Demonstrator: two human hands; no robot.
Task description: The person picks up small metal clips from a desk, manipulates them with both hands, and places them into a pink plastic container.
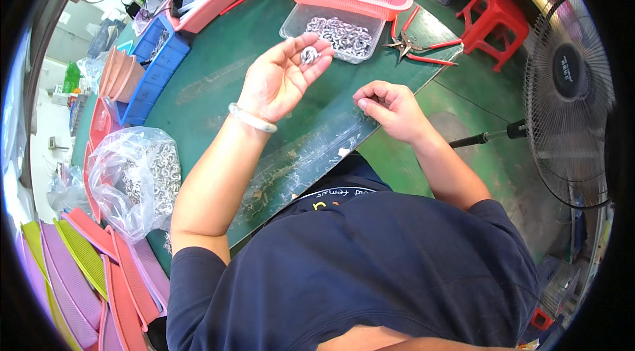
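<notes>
My left hand (283, 77) is turned palm up over the green table, its fingers slightly bent. Some silvery metal rings (309, 55) rest on those fingers. To the right, my right hand (391, 110) hovers by the table's edge with thumb and fingers curled together. Whatever may sit between its fingertips is too small to make out. Just beyond my left hand stands a clear plastic tub (354, 52) holding a heap of similar rings (340, 35). Red-handled pliers (430, 59) lie to the tub's right, their handles spread.
A pink basket (390, 0) stands behind the tub. At left are a bag of rings (149, 169), a blue bin (155, 80) and stacked coloured baskets (73, 278). Beyond the green table's (218, 93) right edge stand a red stool (493, 20) and a black fan (569, 86).
</notes>
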